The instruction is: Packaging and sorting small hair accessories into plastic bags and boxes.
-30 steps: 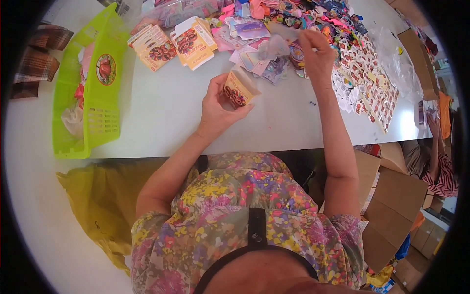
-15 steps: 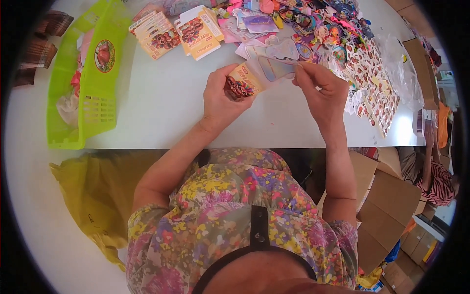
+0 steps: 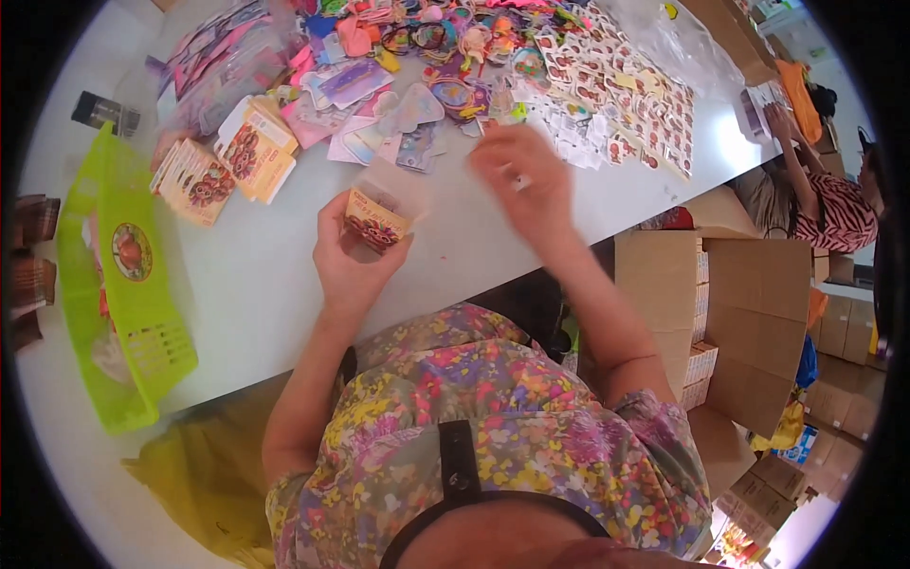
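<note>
I stand and look at a white table point(image 3: 275, 299) with a bright green basket point(image 3: 156, 346) at its left end. The person beside it wears a flowery dress point(image 3: 502, 403).

To the right of the green basket, over the table, the person's left hand point(image 3: 353, 270) holds a small yellow box point(image 3: 373, 223). The thumb is on one side and the fingers wrap the other side, so the grip is snug. The box leans a bit, with a red picture on its front and a see-through piece sticking up from its top.

Farther right of the basket, the right hand point(image 3: 526, 185) is up over the table, apart from the box. Its fingers are bent and blurry. I can't tell if they are pinching anything.

Just to the right of the basket's far end lie two piles of flat yellow boxes, a near pile point(image 3: 197, 182) and a far pile point(image 3: 256, 150). More to the right of the basket are shiny cards point(image 3: 355, 87), then a big messy heap of bright little things point(image 3: 427, 38), then lots of stickers point(image 3: 616, 85) with red pictures.

Way off to the right of the basket, past the table, stand a big open brown carton point(image 3: 758, 322) and another person point(image 3: 834, 211) in a stripy top.
</note>
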### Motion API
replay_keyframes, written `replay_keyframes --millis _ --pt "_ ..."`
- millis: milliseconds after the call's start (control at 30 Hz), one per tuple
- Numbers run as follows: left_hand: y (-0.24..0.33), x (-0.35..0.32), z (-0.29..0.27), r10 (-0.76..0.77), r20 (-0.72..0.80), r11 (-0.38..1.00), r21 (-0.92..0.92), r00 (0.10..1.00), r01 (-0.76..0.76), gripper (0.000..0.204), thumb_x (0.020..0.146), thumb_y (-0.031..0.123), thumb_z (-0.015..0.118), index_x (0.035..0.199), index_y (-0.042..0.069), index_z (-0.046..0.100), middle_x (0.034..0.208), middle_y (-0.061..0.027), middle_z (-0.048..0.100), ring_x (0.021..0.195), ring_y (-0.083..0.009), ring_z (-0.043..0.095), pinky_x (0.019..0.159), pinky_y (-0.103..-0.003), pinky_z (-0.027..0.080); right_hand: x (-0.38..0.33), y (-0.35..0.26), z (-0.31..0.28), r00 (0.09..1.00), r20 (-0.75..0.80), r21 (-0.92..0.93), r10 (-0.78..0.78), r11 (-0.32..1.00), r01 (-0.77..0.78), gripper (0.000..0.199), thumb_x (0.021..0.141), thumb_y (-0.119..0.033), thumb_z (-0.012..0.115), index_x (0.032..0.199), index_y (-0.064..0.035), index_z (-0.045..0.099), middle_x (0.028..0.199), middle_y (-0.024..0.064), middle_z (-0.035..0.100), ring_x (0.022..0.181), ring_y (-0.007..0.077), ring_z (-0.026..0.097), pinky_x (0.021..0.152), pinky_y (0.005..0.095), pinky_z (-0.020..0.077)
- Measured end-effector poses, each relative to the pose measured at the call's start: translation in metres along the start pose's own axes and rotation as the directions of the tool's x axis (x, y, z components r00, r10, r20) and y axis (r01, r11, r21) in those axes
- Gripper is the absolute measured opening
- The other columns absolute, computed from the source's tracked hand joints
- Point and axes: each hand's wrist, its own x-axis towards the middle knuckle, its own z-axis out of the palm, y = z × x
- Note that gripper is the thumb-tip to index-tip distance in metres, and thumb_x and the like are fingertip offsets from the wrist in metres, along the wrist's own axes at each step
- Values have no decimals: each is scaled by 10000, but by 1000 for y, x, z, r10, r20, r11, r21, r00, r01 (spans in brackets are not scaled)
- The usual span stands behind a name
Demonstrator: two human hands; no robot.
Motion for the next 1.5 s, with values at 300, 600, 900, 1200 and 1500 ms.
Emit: replay_keyframes --millis 300,600,900,1200,1500 --pt "7 0 14 -15 123 1000 -19 992 17 718 679 41 825 1270 -18 423 1139 -113 587 1012 -168 623 863 -308 534 -8 69 -60 936 94 -648 338 735 -200 173 800 -171 700 883 -20 698 974 100 667 828 275 653 705 347 519" --pt "15 6 15 -90 145 995 -31 985 96 683 670 64 827 1244 -11 463 1113 -113 606 994 -158 629 849 -295 532 7 65 -71 826 -65 62 560 828 -557 126 888 -95 634 901 11 701 784 22 672 685 106 600 617 262 482" --pt "3 11 28 116 116 951 272 986 -144 705 589 146 857 1199 30 523 1032 -149 610 918 -291 628 796 -367 528 10 -33 -10 972 196 -86 126 990 -111 66 827 -46 694 888 -44 719 800 2 640 666 103 583 563 252 453" --pt "2 4 20 -20 47 999 -35 999 22 710 657 103 850 1225 -11 440 1085 -115 614 935 -158 647 810 -292 546 49 42 0 990 113 -306 83 951 -45 174 804 -125 709 956 -41 712 1025 78 663 861 210 620 701 321 496" --pt "-1 8 18 -51 85 993 -98 995 59 758 679 73 836 1263 -18 362 1153 -132 555 1028 -179 609 859 -297 539 80 94 23 966 255 -435 36 897 82 213 788 -141 697 975 -40 706 1010 96 680 999 286 600 866 393 478"
